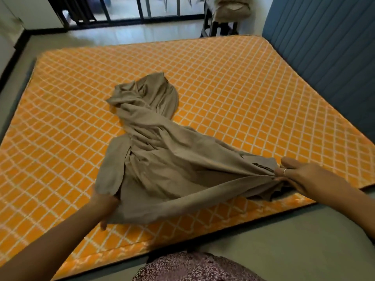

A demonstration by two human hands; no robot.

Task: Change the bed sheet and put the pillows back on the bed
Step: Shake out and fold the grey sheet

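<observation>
A bunched taupe bed sheet [154, 151] lies across the middle of the mattress [233, 88], whose orange cover has a white diamond pattern. My left hand [105, 205] grips the sheet's near left edge, and the cloth hides most of the fingers. My right hand [294, 173], with a ring on one finger, pinches a gathered corner of the sheet near the mattress's right front edge. The sheet is stretched between both hands. No pillows are in view.
A blue padded headboard [328, 57] runs along the right side. Beyond the bed are a pale tiled floor [132, 35], black railings [121, 15] and a dark stool with a beige bundle [231, 9] on it. The grey bed frame [284, 240] lies in front of me.
</observation>
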